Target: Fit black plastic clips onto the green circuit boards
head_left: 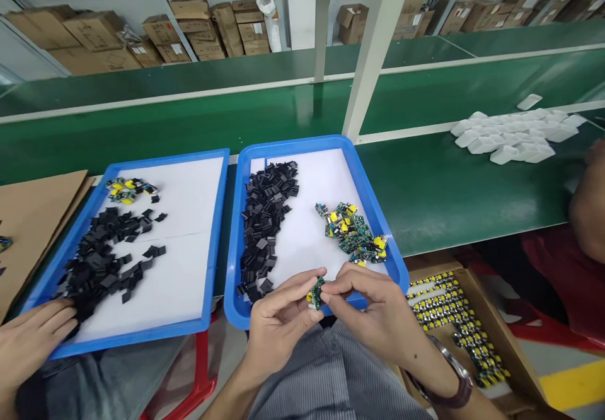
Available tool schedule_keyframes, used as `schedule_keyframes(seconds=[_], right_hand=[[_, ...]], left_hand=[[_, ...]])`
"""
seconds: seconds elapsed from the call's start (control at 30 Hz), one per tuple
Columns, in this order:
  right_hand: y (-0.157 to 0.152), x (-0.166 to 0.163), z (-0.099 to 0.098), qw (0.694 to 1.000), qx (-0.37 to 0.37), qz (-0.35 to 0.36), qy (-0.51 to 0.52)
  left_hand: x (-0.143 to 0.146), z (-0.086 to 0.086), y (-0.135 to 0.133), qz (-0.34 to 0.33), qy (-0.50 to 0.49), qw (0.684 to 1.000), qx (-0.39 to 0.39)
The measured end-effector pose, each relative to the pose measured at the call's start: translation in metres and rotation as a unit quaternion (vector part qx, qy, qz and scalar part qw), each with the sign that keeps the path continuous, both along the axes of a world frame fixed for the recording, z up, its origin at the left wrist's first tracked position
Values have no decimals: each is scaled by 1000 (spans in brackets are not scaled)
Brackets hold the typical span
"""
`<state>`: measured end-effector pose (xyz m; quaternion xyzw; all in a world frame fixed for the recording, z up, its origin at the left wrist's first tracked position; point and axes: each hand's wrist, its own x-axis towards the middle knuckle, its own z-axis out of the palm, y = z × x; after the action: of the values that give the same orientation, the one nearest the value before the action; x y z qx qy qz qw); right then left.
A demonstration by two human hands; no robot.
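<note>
Both my hands meet over the near rim of the right blue tray [242, 218]. My left hand [278, 313] and my right hand [373, 309] pinch one small green circuit board [316, 292] with a yellow part between their fingertips. Inside this tray lie a long heap of black square pieces [265, 224] on the left and a small pile of green and yellow circuit boards [354, 231] on the right. A watch sits on my right wrist.
A second blue tray [215, 218] with black pieces [99, 262] stands to the left; another person's hand [28, 338] rests at its near corner. A cardboard box of circuit boards [454, 319] sits at my right. White plastic shells [515, 133] lie on the green belt. Another person sits far right.
</note>
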<state>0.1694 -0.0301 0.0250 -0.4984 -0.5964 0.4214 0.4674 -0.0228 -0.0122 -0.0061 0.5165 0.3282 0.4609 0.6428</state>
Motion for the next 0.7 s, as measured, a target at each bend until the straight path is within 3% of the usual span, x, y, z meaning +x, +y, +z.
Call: schedule_keyframes(seconds=[0.27, 0.47, 0.7], right_hand=[[5, 6, 0, 998, 47, 40, -24], [7, 5, -9, 999, 40, 13, -24], [11, 10, -4, 996, 46, 53, -63]], left_hand=[[4, -2, 0, 12, 1, 1000, 10], [2, -5, -1, 11, 37, 999, 33], [7, -6, -4, 33, 60, 997, 45]])
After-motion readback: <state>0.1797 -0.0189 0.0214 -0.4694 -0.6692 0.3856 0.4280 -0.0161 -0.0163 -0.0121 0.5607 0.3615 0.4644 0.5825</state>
